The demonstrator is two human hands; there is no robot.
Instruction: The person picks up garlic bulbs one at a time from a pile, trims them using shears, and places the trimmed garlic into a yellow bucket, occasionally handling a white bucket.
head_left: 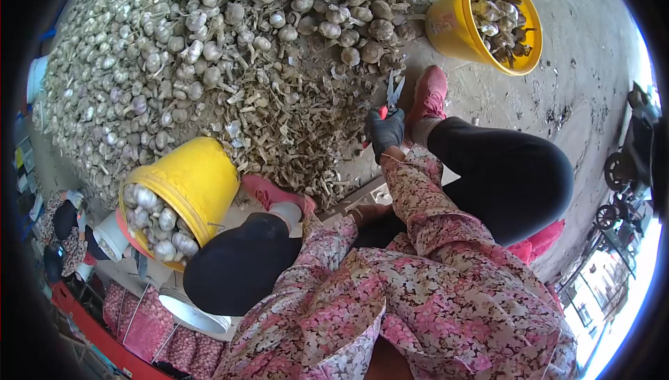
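Observation:
A dark glove covers my right hand (385, 131), whose fingers are wrapped round the red handles of a pair of shears (394, 93). The blades point up and are spread apart, beside a pink shoe. My left hand (370, 214) is low between my knees, partly in shadow, and its fingers cannot be made out. Dry stalks and leaf scraps (286, 126) lie on the ground in front of me. Beyond them spreads a large heap of garlic bulbs (202, 25).
A yellow bucket (202, 174) of garlic bulbs tilts by my left knee. Another yellow bucket (453, 21), holding garlic and stalks, stands at the upper right. A person (64, 230), a white bucket (195, 312) and pink net sacks (150, 324) are at the lower left.

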